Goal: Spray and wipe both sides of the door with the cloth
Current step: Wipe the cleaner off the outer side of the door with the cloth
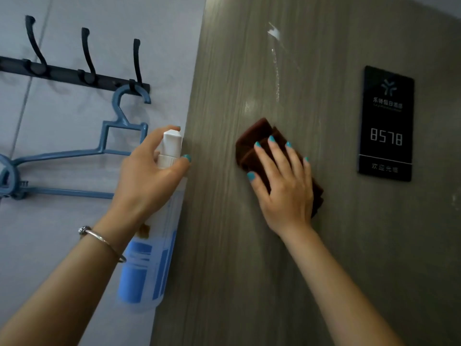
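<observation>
My right hand (284,181) lies flat, fingers spread, pressing the folded dark brown cloth (257,146) against the grey-brown wood-grain door (249,245). The cloth pokes out past my fingertips toward 11 o'clock and past the heel of the hand toward 4 o'clock. My forearm rises from 5 o'clock, so the wrist is roughly in line with the arm.

What the next stroke turns on, as I judge it, is the pale wet streak of spray (276,71). It lies toward 12 o'clock from the cloth, well apart, and its long axis runs nearly vertical down the door face, thicker at the top. The right hand is clearly the nearer one, so an upward push along that line looks like the way to catch it.

My left hand (149,176) is curled round the neck of the translucent spray bottle with a white nozzle and blue label (149,258), index finger over the nozzle top, thumb across the front. It hangs just beside the door's left edge, at 9 o'clock from the cloth, the bottle's body pointing down toward 6 o'clock.

Further out, a black number plaque (386,123) sits on the door at 3 o'clock from the cloth. On the pale wall at 9 o'clock, a black hook rail (74,76) carries a blue plastic hanger (119,136).
</observation>
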`<state>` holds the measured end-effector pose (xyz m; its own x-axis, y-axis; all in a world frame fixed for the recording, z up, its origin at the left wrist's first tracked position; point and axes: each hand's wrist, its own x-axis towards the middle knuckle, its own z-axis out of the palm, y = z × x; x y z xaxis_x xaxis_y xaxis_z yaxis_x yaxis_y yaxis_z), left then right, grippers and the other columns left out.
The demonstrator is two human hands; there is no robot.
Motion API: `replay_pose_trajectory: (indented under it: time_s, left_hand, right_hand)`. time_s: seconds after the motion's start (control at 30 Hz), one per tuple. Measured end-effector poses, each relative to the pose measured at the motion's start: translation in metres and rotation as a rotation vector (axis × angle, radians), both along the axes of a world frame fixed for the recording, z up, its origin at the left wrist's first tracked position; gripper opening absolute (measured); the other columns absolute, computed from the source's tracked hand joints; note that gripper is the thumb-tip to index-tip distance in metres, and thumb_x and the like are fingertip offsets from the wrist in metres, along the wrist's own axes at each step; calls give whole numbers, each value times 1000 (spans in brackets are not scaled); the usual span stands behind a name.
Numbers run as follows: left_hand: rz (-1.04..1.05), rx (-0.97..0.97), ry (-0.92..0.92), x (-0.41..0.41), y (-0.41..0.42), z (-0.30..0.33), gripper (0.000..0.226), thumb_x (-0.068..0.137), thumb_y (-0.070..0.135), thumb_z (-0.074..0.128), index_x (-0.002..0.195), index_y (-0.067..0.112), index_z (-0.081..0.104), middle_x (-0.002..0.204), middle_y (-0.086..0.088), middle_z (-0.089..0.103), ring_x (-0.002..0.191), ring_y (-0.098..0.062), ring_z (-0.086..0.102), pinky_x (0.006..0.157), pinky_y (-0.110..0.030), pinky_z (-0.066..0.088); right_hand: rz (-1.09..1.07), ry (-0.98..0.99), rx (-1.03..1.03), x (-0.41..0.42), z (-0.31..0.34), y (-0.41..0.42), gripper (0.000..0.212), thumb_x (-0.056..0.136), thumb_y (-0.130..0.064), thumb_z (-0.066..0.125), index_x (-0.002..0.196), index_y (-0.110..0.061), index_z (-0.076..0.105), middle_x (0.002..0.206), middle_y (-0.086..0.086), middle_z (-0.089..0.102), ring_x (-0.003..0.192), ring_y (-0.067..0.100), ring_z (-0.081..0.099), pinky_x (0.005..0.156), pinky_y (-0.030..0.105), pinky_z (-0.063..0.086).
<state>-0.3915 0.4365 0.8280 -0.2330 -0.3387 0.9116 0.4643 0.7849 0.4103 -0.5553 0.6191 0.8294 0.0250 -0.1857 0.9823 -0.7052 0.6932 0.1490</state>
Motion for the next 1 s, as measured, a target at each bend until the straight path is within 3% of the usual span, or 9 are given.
replay_pose_trajectory:
  time_s: [0.1,0.17,0.27,0.4,0.57,0.7,0.8,1.0]
  left_hand:
    - [49,-16,20,0,3,-3,44,91,29,63,129,44,46,84,5,64,74,-9,62,61,-23,46]
    - [64,-12,29,-1,6,-3,44,92,30,63,130,43,47,84,4,64,74,-12,63,64,-30,52]
    - [90,3,21,-1,9,-1,42,92,30,62,129,45,48,85,5,65,76,-17,64,73,-44,57]
    - [123,-20,-1,-6,7,4,31,94,32,60,121,40,50,84,4,63,76,-19,62,74,-50,56]
    - [158,-26,-12,-6,6,5,32,95,33,59,124,38,48,82,4,62,73,-19,61,71,-48,56]
    - [184,-44,2,-7,9,4,31,95,33,59,124,38,48,82,4,62,73,-18,61,69,-46,56]
    - [202,-38,5,-8,7,5,30,95,33,60,121,39,48,82,4,62,73,-19,62,70,-48,57]
    - [230,-33,-20,-9,10,4,37,94,34,59,128,37,46,86,3,61,75,-19,62,70,-46,57]
  right_hand:
    - [-15,24,50,-3,-53,7,53,102,-55,28,147,-31,41,156,-2,37,145,27,30,117,53,20]
    - [-16,22,83,-6,-53,9,52,102,-55,27,146,-32,41,155,-2,38,145,27,31,116,54,21]
    - [-27,16,42,-7,-11,4,53,99,-56,31,146,-34,43,155,-4,38,144,28,32,116,56,23]
    - [-21,-13,18,-6,63,-1,57,96,-59,27,147,-38,41,158,-7,34,145,27,27,118,55,16]
    - [-35,4,-8,-6,72,-3,57,97,-59,25,149,-38,37,159,-7,30,148,25,22,119,53,12]
    - [-14,15,-40,-5,11,-1,54,98,-55,33,147,-34,42,157,-4,36,144,28,31,116,56,21]
    - [-17,68,53,-8,-30,5,53,99,-54,35,146,-33,44,154,-1,40,142,30,35,114,58,25]
    - [0,74,101,-10,53,2,54,95,-58,34,145,-39,43,156,-6,38,143,27,32,116,54,18]
